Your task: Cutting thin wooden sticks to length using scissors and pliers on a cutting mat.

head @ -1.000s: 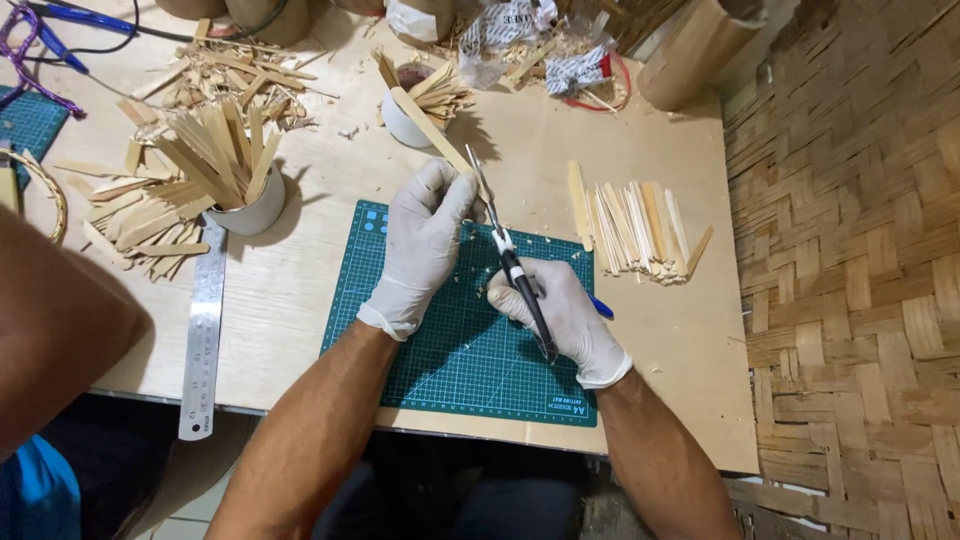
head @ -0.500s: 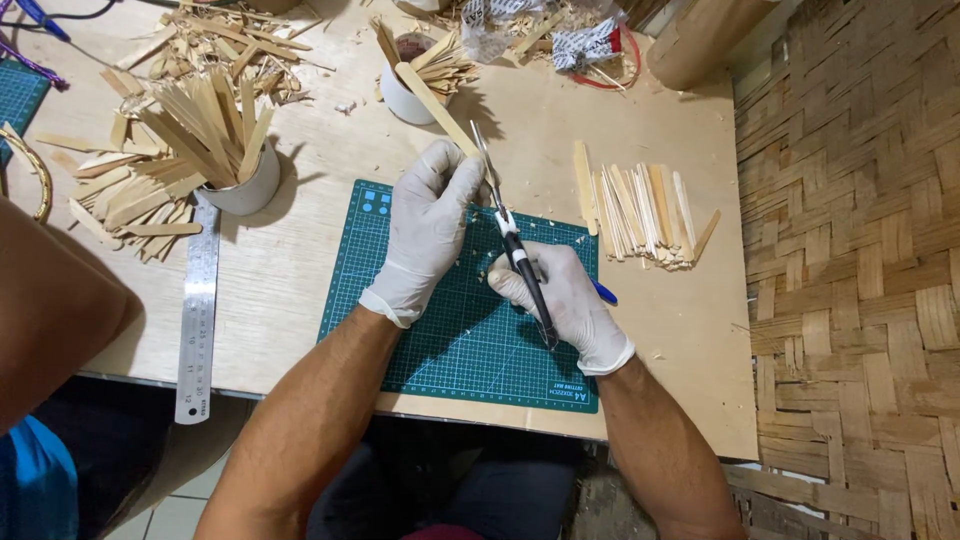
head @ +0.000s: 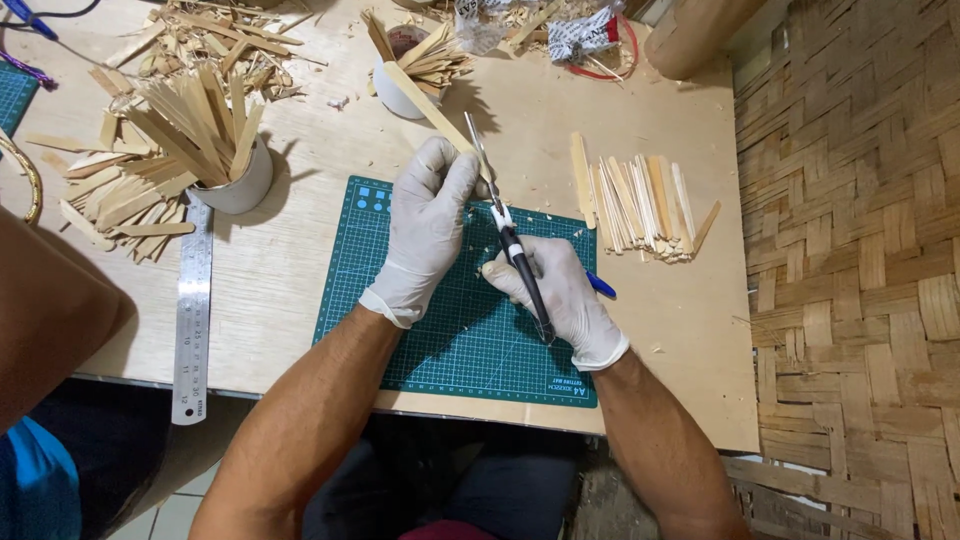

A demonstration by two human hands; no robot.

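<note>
My left hand (head: 430, 225), in a white glove, grips a long flat bamboo strip (head: 425, 100) that slants up and left over the table. My right hand (head: 560, 295), also gloved, holds a black-handled craft knife (head: 515, 255) whose blade lies against the strip's edge. Both hands work above a green cutting mat (head: 400, 330) with fine shavings on it. A blue pen (head: 600, 285) pokes out from under my right hand.
A pile of cut bamboo strips (head: 640, 205) lies right of the mat. Two white cups (head: 240, 185) (head: 400, 90) full of strips stand at the back, with loose offcuts (head: 110, 190) around them. A steel ruler (head: 192, 310) lies left. Another person's arm (head: 50, 310) is at far left. A woven mat (head: 850, 280) covers the floor on the right.
The view has shifted slightly. My hands keep the same grips, with the knife still against the strip.
</note>
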